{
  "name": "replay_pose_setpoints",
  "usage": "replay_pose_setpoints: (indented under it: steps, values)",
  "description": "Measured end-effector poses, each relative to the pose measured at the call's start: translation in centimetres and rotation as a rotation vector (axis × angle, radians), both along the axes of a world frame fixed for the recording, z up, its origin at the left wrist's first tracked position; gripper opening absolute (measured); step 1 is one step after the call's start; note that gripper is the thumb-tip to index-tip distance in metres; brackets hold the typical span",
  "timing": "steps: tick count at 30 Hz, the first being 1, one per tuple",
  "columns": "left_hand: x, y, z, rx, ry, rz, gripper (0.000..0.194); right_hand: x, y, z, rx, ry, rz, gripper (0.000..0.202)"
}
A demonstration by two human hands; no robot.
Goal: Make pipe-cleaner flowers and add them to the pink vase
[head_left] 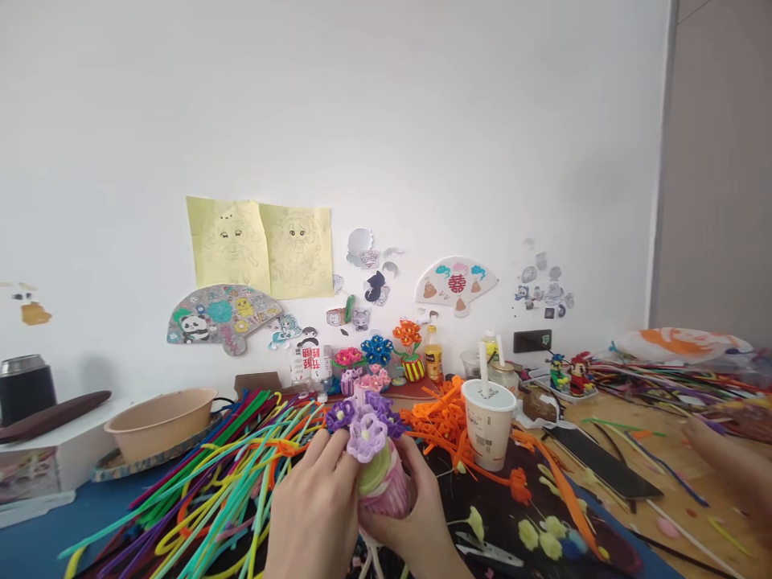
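Observation:
Low in the middle of the head view, both hands hold a small pipe-cleaner bouquet (371, 454) of purple and lilac flowers with a green and pink wrapped base. My left hand (317, 511) grips its left side, fingers curled up toward the flowers. Under the pink base, my right hand (416, 515) wraps the right side. A big heap of coloured pipe cleaners (217, 474) lies just left of the hands. A paper cup (488, 422) with a straw stands to the right.
Orange pipe cleaners (443, 418) pile behind the cup. A tan bowl (160, 420) sits at left, finished flower pots (410, 354) and bottles by the wall. A dark phone (597, 462) lies on the wooden table (663, 498). Another person's hand (732, 462) reaches in at right.

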State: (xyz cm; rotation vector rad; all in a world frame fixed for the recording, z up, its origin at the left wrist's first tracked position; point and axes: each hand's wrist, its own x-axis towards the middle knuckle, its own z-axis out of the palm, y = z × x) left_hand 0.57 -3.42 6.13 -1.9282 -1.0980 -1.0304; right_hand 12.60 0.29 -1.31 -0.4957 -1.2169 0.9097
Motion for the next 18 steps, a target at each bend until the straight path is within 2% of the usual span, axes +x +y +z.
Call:
replay_pose_setpoints:
  steps: [10,14,18]
  values:
    - [-0.2,0.1,-0.8,-0.052,-0.123,-0.02,0.026,0.2,-0.1,-0.1,-0.023,0.012,-0.029,0.071]
    - [0.4,-0.5,-0.5,-0.117,-0.284,-0.036,0.023,0.3,-0.1,0.2,-0.033,-0.008,-0.018,0.073]
    - [1.0,-0.7,-0.4,-0.191,-0.489,-0.116,0.019,0.4,-0.3,0.7,-0.022,-0.034,0.007,0.069]
